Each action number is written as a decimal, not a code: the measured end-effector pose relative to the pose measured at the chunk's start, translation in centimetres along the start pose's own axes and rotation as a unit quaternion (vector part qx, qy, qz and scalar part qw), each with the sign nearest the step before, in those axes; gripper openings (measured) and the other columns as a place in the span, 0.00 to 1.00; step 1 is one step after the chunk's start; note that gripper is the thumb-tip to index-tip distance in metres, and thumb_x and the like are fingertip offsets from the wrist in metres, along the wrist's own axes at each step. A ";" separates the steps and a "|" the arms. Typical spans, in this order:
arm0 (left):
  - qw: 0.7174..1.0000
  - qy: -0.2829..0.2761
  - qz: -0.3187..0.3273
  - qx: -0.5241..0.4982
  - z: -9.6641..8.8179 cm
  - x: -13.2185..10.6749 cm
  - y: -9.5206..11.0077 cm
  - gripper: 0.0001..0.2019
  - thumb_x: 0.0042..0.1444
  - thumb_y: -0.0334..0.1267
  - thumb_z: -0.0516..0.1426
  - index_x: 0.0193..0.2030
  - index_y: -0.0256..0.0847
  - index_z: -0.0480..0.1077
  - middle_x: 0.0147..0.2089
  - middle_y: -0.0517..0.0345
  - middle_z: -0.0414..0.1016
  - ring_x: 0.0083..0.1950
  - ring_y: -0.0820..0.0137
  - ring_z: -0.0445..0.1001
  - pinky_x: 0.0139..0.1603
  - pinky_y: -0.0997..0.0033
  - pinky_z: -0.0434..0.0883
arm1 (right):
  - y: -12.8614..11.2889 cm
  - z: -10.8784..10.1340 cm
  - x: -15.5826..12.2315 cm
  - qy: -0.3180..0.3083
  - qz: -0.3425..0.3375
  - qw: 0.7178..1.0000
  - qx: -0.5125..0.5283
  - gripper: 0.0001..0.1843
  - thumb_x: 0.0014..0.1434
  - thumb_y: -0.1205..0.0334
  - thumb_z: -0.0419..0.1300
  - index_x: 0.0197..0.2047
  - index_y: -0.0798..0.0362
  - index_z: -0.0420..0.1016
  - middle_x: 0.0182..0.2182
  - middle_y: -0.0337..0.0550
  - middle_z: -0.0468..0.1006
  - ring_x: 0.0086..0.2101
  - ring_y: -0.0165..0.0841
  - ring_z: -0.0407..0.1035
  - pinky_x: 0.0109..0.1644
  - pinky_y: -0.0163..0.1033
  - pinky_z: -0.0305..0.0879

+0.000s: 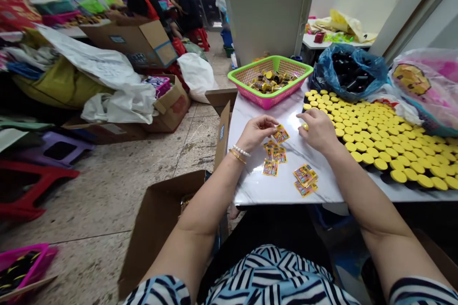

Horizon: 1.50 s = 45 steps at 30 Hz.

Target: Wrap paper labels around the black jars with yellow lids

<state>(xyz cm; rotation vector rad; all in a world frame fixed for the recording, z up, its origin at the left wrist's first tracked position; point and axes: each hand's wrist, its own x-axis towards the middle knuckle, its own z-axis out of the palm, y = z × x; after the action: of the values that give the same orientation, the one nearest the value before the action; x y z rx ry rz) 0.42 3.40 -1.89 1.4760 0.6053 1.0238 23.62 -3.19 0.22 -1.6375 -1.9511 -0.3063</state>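
My left hand [258, 133] pinches a small printed card [281, 134], orange and yellow with coloured pictures, just above the white table. More of these printed cards [270, 167] lie loose below that hand. Nearer the table's front edge rests another little pile of cards [305, 176]. My right hand [318, 129] is palm down, fingers curled, between the cards and a wide spread of yellow round caps [386, 138]. Between its thumb and forefinger shows a small yellow piece [305, 126]; the fingers mostly hide its shape.
A pink and green basket [268, 100] of yellow and dark pieces stands at the table's back, beside a blue bag [348, 71] of black pieces. An open cardboard box [161, 228] sits left of my legs. Two people work at the back left.
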 end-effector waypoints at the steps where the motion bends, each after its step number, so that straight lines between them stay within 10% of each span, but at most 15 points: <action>1: 1.000 0.007 0.000 -0.011 -0.1 0.0 0.1 0.17 0.47 0.39 0.72 0.42 0.35 0.78 0.33 0.58 0.78 0.33 0.74 0.75 0.36 0.74 0.71 | -0.5 -0.2 0.0 0.032 0.022 0.997 0.059 0.14 0.63 0.61 0.61 0.50 0.53 0.84 0.44 0.52 0.82 0.44 0.44 0.74 0.51 0.48 0.68; 9: 0.999 0.011 0.004 -0.032 0.7 -0.5 1.0 0.23 0.48 0.40 0.73 0.49 0.35 0.77 0.33 0.58 0.78 0.33 0.74 0.75 0.36 0.74 0.70 | -4.0 1.0 -0.2 -0.117 0.159 0.891 0.409 0.18 0.62 0.46 0.65 0.33 0.53 0.82 0.24 0.40 0.80 0.25 0.31 0.69 0.31 0.38 0.63; 15: 0.987 0.155 0.035 0.030 1.6 -1.5 2.1 0.18 0.58 0.53 0.66 0.33 0.37 0.75 0.24 0.63 0.70 0.23 0.78 0.65 0.26 0.76 0.62 | -4.3 2.5 -0.6 -0.015 0.203 0.892 0.403 0.26 0.68 0.41 0.58 0.26 0.50 0.71 0.16 0.35 0.70 0.20 0.29 0.62 0.27 0.36 0.57; 30: 0.990 0.107 -0.088 -0.021 2.5 -2.2 2.5 0.25 0.45 0.59 0.72 0.29 0.34 0.81 0.18 0.67 0.59 0.20 0.81 0.51 0.22 0.74 0.47 | -5.4 2.1 -1.1 0.119 0.063 0.949 0.284 0.16 0.70 0.50 0.58 0.35 0.50 0.76 0.29 0.41 0.76 0.30 0.33 0.69 0.38 0.40 0.64; 40: 0.981 0.154 -0.109 -0.050 2.2 -1.5 2.0 0.20 0.40 0.48 0.76 0.34 0.34 0.83 0.18 0.66 0.64 0.20 0.81 0.55 0.21 0.74 0.48 | -5.5 2.8 -0.9 0.006 0.105 0.929 0.355 0.11 0.64 0.55 0.61 0.35 0.50 0.79 0.29 0.40 0.80 0.29 0.32 0.69 0.37 0.38 0.66; 45: 0.979 0.202 -0.020 0.029 2.3 -1.7 2.4 0.16 0.42 0.46 0.75 0.31 0.36 0.83 0.27 0.58 0.76 0.25 0.78 0.65 0.24 0.75 0.58 | -5.4 2.8 -1.0 -0.032 0.139 0.917 0.373 0.11 0.61 0.57 0.58 0.32 0.51 0.79 0.23 0.37 0.77 0.27 0.32 0.69 0.34 0.36 0.63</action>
<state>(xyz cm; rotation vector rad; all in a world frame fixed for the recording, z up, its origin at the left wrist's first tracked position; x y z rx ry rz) 1.13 0.41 0.13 1.3061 0.9561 1.2950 17.76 -3.74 -1.65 -1.3649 -1.5492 0.5518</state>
